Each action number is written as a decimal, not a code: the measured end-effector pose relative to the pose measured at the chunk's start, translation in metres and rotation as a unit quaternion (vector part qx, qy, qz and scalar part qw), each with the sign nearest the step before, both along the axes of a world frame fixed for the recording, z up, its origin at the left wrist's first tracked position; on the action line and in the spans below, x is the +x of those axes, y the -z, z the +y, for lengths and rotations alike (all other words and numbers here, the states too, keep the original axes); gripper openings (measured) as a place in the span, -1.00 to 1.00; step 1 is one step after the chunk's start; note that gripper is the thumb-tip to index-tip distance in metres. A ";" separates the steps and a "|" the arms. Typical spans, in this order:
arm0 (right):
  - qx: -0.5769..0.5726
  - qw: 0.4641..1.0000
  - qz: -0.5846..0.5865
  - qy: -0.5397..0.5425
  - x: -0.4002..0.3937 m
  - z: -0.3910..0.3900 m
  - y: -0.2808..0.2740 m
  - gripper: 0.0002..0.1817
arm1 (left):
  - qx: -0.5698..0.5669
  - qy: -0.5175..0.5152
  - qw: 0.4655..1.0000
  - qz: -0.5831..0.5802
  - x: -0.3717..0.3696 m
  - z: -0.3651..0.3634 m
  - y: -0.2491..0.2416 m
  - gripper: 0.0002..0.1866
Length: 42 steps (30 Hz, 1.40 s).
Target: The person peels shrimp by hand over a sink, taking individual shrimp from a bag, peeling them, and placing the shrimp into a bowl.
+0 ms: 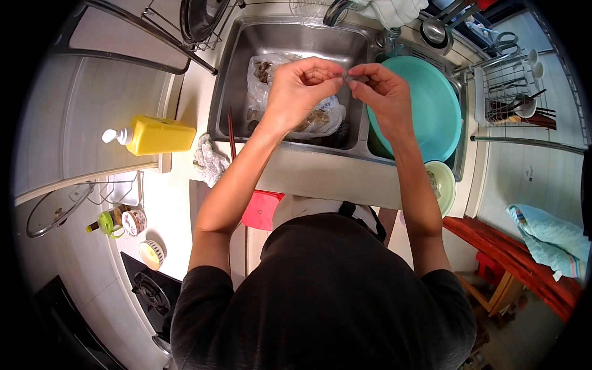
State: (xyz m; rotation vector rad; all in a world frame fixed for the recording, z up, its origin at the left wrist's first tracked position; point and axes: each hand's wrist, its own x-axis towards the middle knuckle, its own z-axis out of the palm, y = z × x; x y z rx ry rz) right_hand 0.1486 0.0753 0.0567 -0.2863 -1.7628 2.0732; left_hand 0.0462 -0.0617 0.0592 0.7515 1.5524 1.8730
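Over the sink [296, 23], my left hand [303, 89] and my right hand [383, 92] meet fingertip to fingertip. Both are closed in a pinch on a small translucent greyish piece [347, 75], too small and covered to name. Below my left hand, a clear plastic bag [337, 112] with brownish-grey contents lies in the left basin. A large turquoise basin [431, 105] sits in the right side of the sink, partly behind my right hand. By my right forearm stands a pale green bowl [446, 185] with some greyish translucent contents.
Left of the sink are a yellow pump bottle [161, 135], a crumpled cloth [211, 161] and reddish-brown chopsticks [232, 132]. The faucet [336, 12] rises behind the basin. A wire rack with utensils [518, 102] is at right. A gas hob [151, 293] lies lower left.
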 end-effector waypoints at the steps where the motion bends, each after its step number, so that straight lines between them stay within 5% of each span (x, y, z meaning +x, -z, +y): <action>1: 0.000 1.000 0.000 0.000 0.000 -0.001 0.001 -0.84 | -0.011 0.001 1.000 0.012 0.000 0.000 -0.001 -0.83; 10: 0.104 0.994 -0.038 -0.010 0.003 -0.002 -0.001 -0.82 | -0.049 0.012 0.998 0.042 -0.002 -0.001 -0.003 -0.92; 15: -0.181 0.981 0.002 -0.072 0.000 0.006 0.012 -0.83 | -0.009 0.027 0.999 -0.036 0.000 0.001 -0.003 -0.92; 18: -0.251 0.961 0.041 -0.111 0.000 0.007 0.012 -0.82 | -0.006 0.036 0.997 -0.069 0.000 0.000 -0.006 -0.93; 25: -0.206 0.971 0.024 -0.116 0.002 0.009 0.011 -0.83 | -0.012 0.021 1.000 0.020 -0.005 -0.009 -0.011 -0.88; 30: -0.018 0.996 -0.023 -0.082 0.005 0.006 0.004 -0.85 | -0.057 0.070 0.993 0.081 -0.001 -0.012 -0.026 -0.84; 39: 0.056 0.996 -0.032 -0.054 0.007 -0.001 -0.001 -0.86 | -0.095 0.049 0.987 0.121 0.001 -0.007 -0.010 -0.90; 42: -0.015 0.997 -0.017 -0.069 0.008 0.002 -0.001 -0.87 | -0.067 0.039 0.993 0.086 0.004 -0.006 -0.011 -0.91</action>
